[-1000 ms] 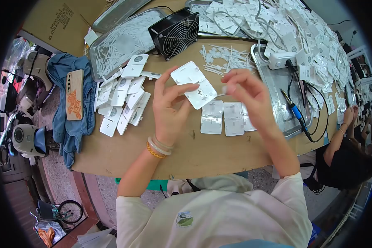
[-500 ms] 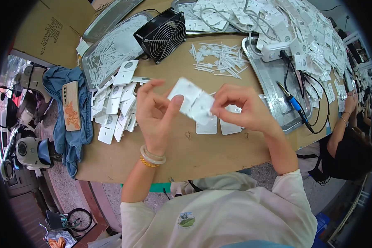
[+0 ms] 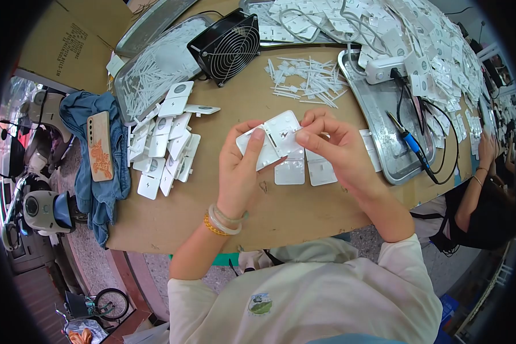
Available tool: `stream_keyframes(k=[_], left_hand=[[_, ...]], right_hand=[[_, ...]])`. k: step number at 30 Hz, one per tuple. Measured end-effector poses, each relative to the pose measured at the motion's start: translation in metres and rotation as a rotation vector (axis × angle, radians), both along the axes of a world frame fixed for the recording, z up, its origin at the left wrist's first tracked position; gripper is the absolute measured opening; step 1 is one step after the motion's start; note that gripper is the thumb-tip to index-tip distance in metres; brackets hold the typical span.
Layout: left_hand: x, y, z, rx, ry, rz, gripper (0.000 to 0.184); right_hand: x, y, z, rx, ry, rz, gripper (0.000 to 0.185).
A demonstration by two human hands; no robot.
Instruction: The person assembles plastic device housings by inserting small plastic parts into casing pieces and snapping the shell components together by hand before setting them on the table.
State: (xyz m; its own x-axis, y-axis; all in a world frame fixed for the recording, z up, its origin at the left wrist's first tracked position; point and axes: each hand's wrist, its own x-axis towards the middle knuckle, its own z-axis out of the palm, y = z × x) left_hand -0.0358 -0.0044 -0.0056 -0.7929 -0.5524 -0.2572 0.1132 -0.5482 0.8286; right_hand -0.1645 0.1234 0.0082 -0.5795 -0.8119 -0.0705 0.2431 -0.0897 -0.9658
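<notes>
A white two-panel plastic piece [image 3: 282, 131] with a small lightning mark is held above the cardboard-covered table. My left hand [image 3: 241, 166] grips its left panel, thumb on top and fingers underneath. My right hand [image 3: 332, 140] pinches at the right edge of the same piece with thumb and forefinger. Beneath and beyond the hands lie more flat white panels [image 3: 289, 173], partly covered. To the left is a heap of similar white panels [image 3: 166, 137], some with grey circles or lightning marks.
Behind stand a black fan [image 3: 229, 49], a tray of white sticks [image 3: 160, 69] and loose white sticks [image 3: 307, 80]. At right, a soldering iron [image 3: 410, 143] rests on a metal tray [image 3: 391, 163]. A phone [image 3: 100, 146] lies on denim cloth. Another person's arm [image 3: 470, 183] is far right.
My left hand has closed on the white piece, which has turned to show its lightning mark. Both hands have shifted slightly to the right.
</notes>
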Motion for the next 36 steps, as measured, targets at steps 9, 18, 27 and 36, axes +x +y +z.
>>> stream_keyframes(k=[9,18,27,36], left_hand=[[0.004,0.015,0.001,-0.269,0.076,0.040,0.033],[0.009,0.018,0.005,-0.420,0.014,0.063,0.030],[0.012,0.021,0.000,-0.659,-0.007,0.147,0.027],[0.009,0.018,-0.001,-0.782,-0.069,0.120,0.026]], right_hand=[[0.007,-0.011,-0.021,-0.048,1.168,-0.437,0.018],[0.007,-0.015,-0.021,-0.043,1.261,-0.458,0.022],[0.014,-0.014,0.003,0.038,0.419,-0.069,0.026],[0.009,-0.011,0.000,0.085,0.651,-0.118,0.023]])
